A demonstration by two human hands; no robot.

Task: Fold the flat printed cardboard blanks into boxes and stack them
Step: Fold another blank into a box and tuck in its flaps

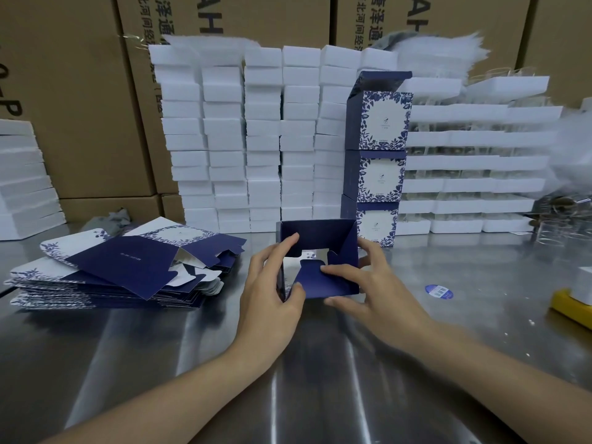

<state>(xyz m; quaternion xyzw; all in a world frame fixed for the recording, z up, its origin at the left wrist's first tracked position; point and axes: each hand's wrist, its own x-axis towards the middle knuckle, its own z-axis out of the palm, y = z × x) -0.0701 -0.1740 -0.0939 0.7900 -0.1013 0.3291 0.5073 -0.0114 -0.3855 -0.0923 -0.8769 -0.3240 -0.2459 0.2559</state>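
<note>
A half-folded box [320,233] of thin, matte, dark blue card stands on the table [224,363], just in front of the person, with its open end turned towards the camera. Its walls form a square tube. The end flaps have rounded, notched edges, and the shiny table shows through the gap left between them.

The left hand [272,283] grips the box's left wall: the forefinger [285,243] hooks over the upper left edge and the thumb [296,293] sits at the lower left corner. The right hand [368,283] holds the right side, its thumb [336,270] pressing flat on the lower flap [317,286] while the other fingers curl round behind the right wall.

The table is smooth brushed steel with streaky reflections. To the left lies a fanned, untidy pile of flat blanks [121,270], dark blue with white panels and a blue leaf print. Just behind the box, slightly to the right, three finished boxes [379,179] stand one on another, each with a white face framed in blue leaves; the top one has its lid flap up.

Columns of white foam blocks [262,139] stand behind, with white foam trays [464,161] layered to the right and tall brown cardboard cartons [80,91] at the back. A round blue sticker [439,291] lies on the table near the right hand.
</note>
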